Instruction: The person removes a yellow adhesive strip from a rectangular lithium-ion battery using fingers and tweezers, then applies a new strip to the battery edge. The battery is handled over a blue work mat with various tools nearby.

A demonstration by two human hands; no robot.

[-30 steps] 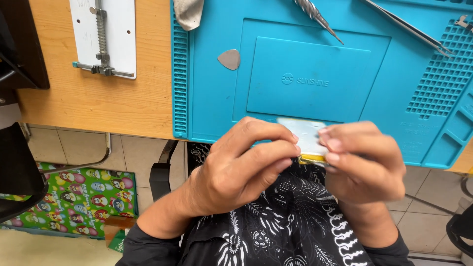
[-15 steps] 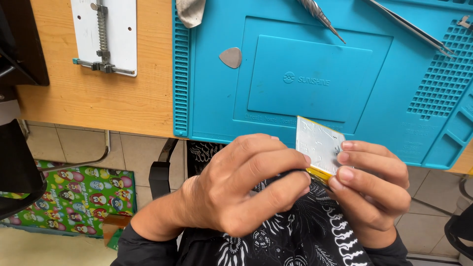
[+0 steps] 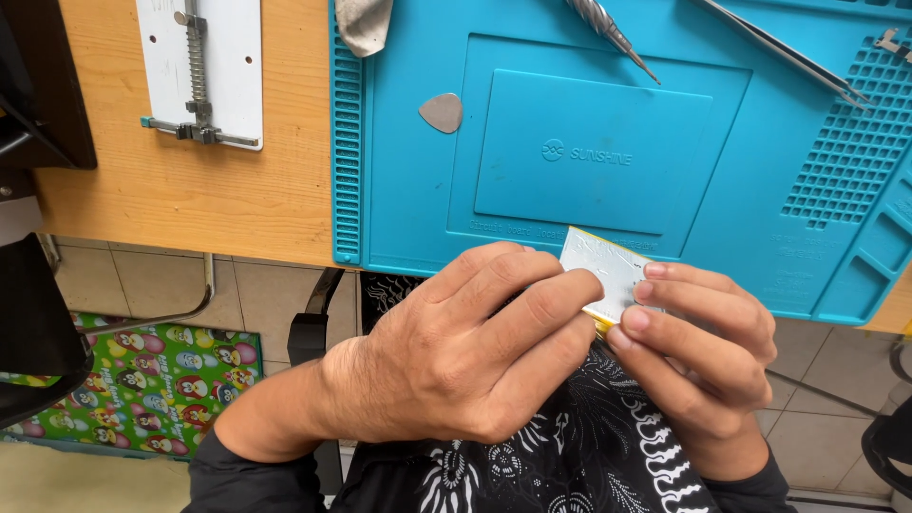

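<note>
My left hand and my right hand both grip a small flat silver pouch with a yellow edge, held tilted just over the near edge of the blue silicone work mat. The left fingers wrap over the pouch's left side and hide part of it. The right fingertips press on its right and lower edge. Both hands hover above my lap, which is covered in black patterned cloth.
On the mat lie a grey triangular pick, a screwdriver tip and tweezers. A white plate with a metal clamp sits on the wooden table. A black chair edge stands at left over tiled floor.
The pouch has turned from lying flat and mostly hidden between my fingers to standing tilted with its silver face showing. Both hands shifted slightly down and toward me.
</note>
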